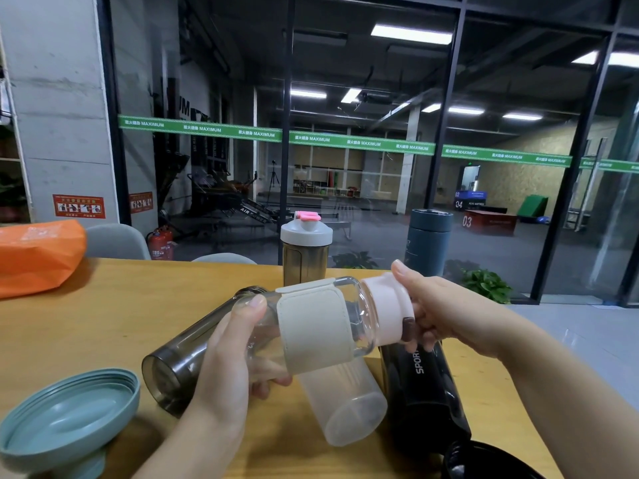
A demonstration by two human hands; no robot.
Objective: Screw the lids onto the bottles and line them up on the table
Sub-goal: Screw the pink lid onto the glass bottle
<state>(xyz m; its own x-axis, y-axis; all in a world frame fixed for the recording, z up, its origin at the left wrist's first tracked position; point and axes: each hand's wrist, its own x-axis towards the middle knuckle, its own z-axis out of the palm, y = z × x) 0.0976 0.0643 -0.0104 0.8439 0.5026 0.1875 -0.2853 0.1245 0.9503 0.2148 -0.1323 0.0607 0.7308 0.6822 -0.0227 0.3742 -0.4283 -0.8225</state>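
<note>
Clear glass bottle with cream sleeve (pixel 311 326) held sideways above table centre. Left hand (pixel 221 361) wraps base, right hand (pixel 446 316) clamps pale pink lid (pixel 389 311). Risk: lid cross-threads if tilted; smooth glass slips, drops onto frosted plastic bottle (pixel 345 402) below.

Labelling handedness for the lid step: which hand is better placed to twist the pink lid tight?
Right. The right hand already grips the pink lid on the clear bottle, which is held sideways above the table. The left hand grips the bottle's base end, so it likely just braces.
</note>
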